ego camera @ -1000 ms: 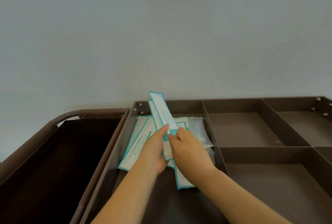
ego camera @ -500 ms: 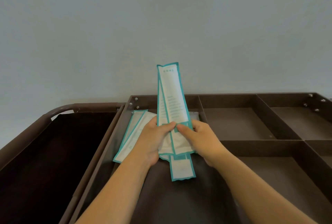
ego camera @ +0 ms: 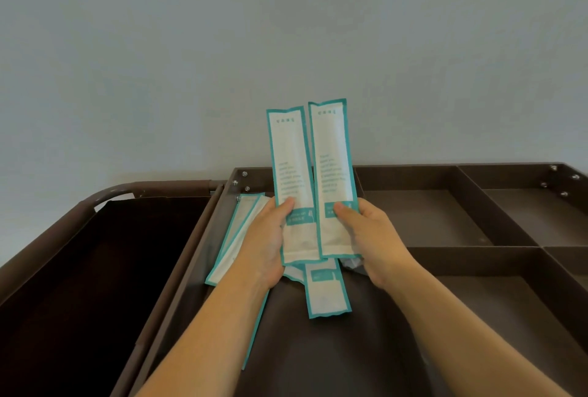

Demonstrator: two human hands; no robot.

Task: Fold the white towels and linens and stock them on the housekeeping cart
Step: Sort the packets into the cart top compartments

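Two long white packets with teal borders stand upright side by side above the cart's left tray compartment (ego camera: 197,256). My left hand (ego camera: 265,244) pinches the left packet (ego camera: 289,167) near its lower end. My right hand (ego camera: 369,237) pinches the right packet (ego camera: 332,158) the same way. Below my hands, another packet (ego camera: 324,294) lies flat on the compartment floor. More packets (ego camera: 235,237) lean against the compartment's left wall. No towels or linens are in view.
The brown housekeeping cart's top tray (ego camera: 471,250) is split by dividers into several compartments on the right. A dark open bag (ego camera: 79,285) with a curved frame hangs at the left. A plain pale wall stands behind the cart.
Both hands lifted the packets out of the pile and raised them upright. The stacked packets have since been spread apart, one in each hand.
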